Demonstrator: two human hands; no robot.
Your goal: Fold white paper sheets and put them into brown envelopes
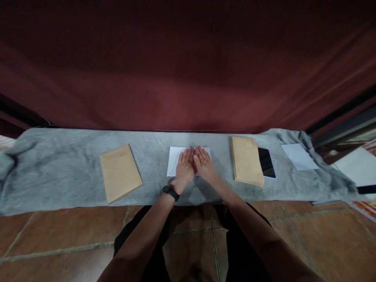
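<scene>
A white sheet of paper [174,160] lies flat at the middle of a grey cloth [67,172] spread on the floor. My left hand [185,167] and my right hand [203,164] rest side by side on the sheet, palms down, fingers stretched flat and close together. Neither hand holds anything. A black band sits on my left wrist.
One brown envelope [120,173] lies to the left. A stack of brown envelopes [246,159] lies to the right, with a dark phone [266,162] beside it on white paper, and another white sheet [299,156] further right. A dark red curtain hangs behind. Brown floor tiles [58,239] lie in front.
</scene>
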